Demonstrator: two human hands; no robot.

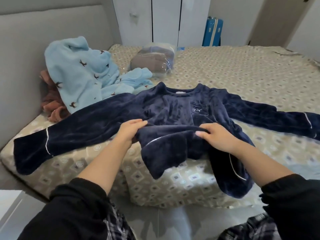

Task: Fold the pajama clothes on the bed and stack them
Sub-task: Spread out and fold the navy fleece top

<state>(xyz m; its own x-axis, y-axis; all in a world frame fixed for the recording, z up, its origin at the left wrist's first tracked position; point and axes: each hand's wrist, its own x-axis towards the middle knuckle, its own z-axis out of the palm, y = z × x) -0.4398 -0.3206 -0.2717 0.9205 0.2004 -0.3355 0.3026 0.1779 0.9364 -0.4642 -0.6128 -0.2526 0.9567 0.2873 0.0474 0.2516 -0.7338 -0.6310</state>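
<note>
Left hand (129,131) and right hand (214,137) pinch the hem of the navy pajama top (173,108); fingers curled. Light-blue pajamas (78,70) lie at ten o'clock.

One head-worn wide-angle view looks forward and down, close over the bed (225,70).

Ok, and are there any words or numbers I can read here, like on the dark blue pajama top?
No text here can be read.
Pale stitched emblem on the chest of the dark blue pajama top: too blurred to read.
White neck label inside its collar: too small to read.
Light blue pajamas: brown bird shapes only, no words.
</note>
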